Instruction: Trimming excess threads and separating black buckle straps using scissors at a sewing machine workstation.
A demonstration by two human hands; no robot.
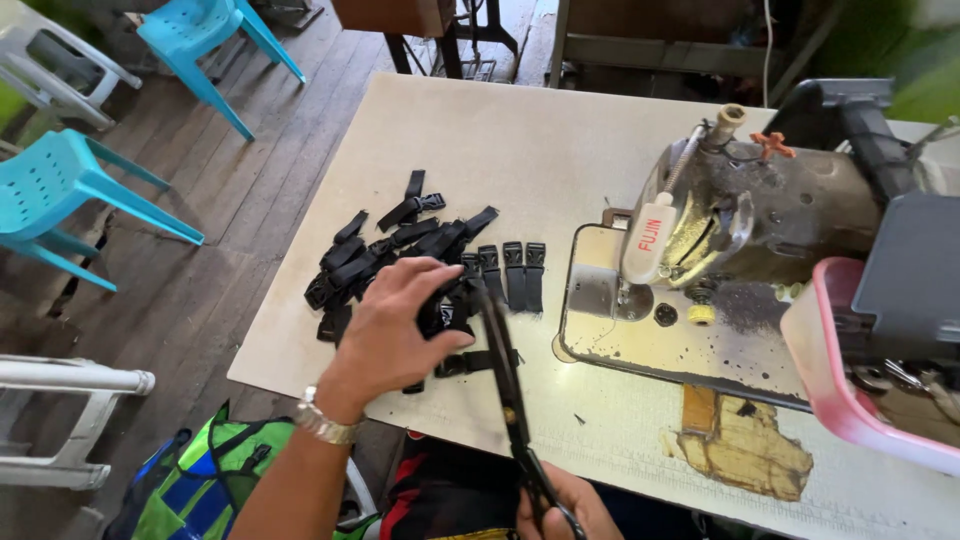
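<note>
Now my left hand (395, 325) pinches black strap (450, 305) at pile's (380, 255) near edge; right hand (560, 505) clamped on scissors (505, 375), bare table (500, 130) beyond.

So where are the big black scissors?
In the head view, the scissors sit bottom centre, handles in the right hand, blades pointing up toward the left hand and black straps.

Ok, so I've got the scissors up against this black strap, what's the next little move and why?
Probably close the scissors on the black strap piece pinched in your left hand. The blade tips sit right beside the strap at your fingertips, and your right hand already has the handles. The pile of black straps lies just behind, so keep the tips off it.
</note>
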